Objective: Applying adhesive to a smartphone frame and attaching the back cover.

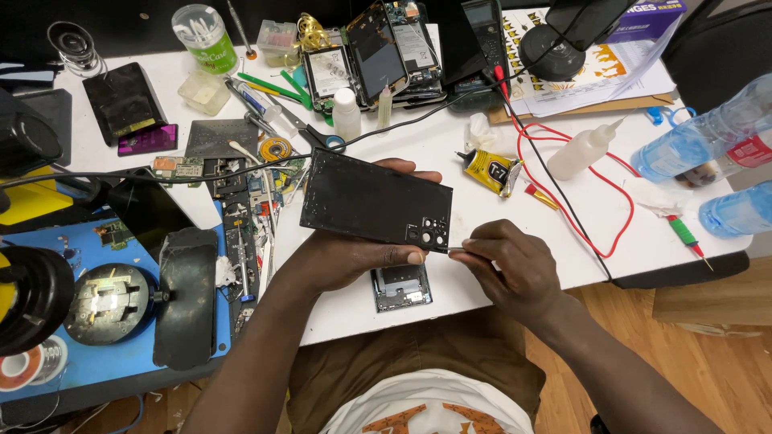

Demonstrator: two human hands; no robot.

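The black phone back cover (375,198) sits clamped in your left hand (354,255) above the counter (450,145); your right hand (507,269) pinches a thin tool (455,249) at its corner.

A yellow-and-black glue tube (492,170) lies mid-tabletop (450,137), and a green-labelled round tub (206,36) stands at the far edge. A purple box (646,19) sits in the far right corner, and dark phone screens (376,55) lie stacked at top centre.

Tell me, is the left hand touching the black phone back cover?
Touching. The head view shows the left hand gripping the black phone back cover, thumb on its lower edge, fingertips curling over the top.
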